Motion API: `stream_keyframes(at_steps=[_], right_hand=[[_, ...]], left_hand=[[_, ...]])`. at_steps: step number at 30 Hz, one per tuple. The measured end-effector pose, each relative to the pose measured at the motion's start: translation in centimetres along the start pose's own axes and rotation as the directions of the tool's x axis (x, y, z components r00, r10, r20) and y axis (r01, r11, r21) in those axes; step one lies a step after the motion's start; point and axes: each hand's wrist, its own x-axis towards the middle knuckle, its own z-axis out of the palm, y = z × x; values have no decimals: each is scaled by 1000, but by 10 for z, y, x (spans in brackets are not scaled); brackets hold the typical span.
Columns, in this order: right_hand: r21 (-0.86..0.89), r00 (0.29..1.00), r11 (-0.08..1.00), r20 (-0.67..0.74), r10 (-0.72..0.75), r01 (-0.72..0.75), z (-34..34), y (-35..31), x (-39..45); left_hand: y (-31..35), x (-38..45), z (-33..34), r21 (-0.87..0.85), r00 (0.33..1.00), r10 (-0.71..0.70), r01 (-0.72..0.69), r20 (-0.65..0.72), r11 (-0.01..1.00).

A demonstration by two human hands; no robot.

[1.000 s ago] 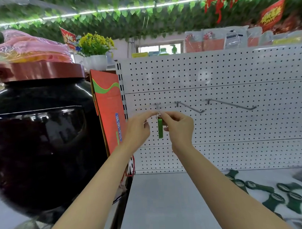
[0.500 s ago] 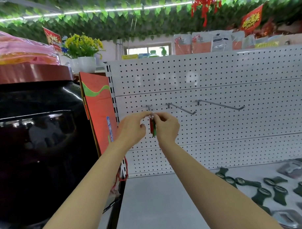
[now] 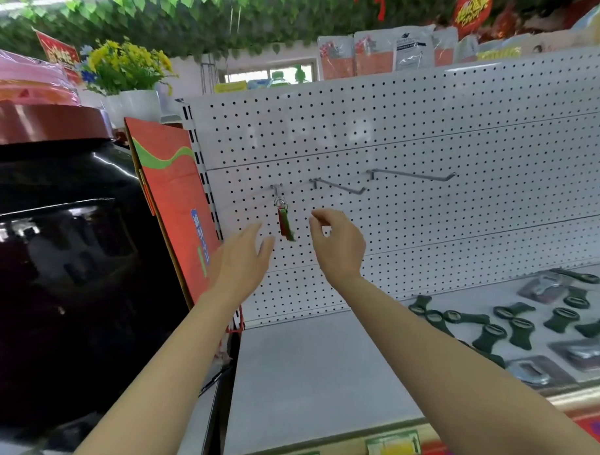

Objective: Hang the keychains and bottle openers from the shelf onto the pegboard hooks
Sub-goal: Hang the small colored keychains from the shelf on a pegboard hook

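Observation:
A red and green keychain (image 3: 285,223) hangs by its metal ring from the leftmost hook (image 3: 277,189) of the white pegboard (image 3: 431,129). My left hand (image 3: 239,259) is just below and left of it, fingers straight, holding nothing. My right hand (image 3: 337,242) is to the right of the keychain with loosely curled fingers and nothing in it. Two more bare hooks, a short one (image 3: 339,186) and a long one (image 3: 412,175), stick out further right. Several dark green bottle openers (image 3: 488,336) lie on the grey shelf (image 3: 320,381) at the right.
A big glossy black jar (image 3: 59,270) with a red lid stands close on the left, beside an orange-red cardboard box (image 3: 173,202). Flat plastic packets (image 3: 580,354) lie among the openers. Packaged goods (image 3: 383,51) line the pegboard's top.
Both hands pinched the keychain at the leftmost hook before; now they have let go and drawn back, and the keychain hangs on the hook by itself.

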Motion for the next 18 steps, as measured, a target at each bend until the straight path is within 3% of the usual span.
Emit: stream_keyframes(at_steps=[2,7,13,18], right_hand=[[-113,998,992,22,-52,54,-16,20,-5],[-348,984,921,35,-173,174,-61,68,-17],[-485,979,851,66,-191,199,-121,126,-22],[-574,975,789,90,-202,217,-196,171,-18]], left_hand=[[-3,-20,10,81,1000,-19,19,0,997],[12,-59,48,173,992,108,-118,63,978],[87,-68,97,150,956,262,-280,130,948],[180,-63,138,46,934,320,-331,158,942]])
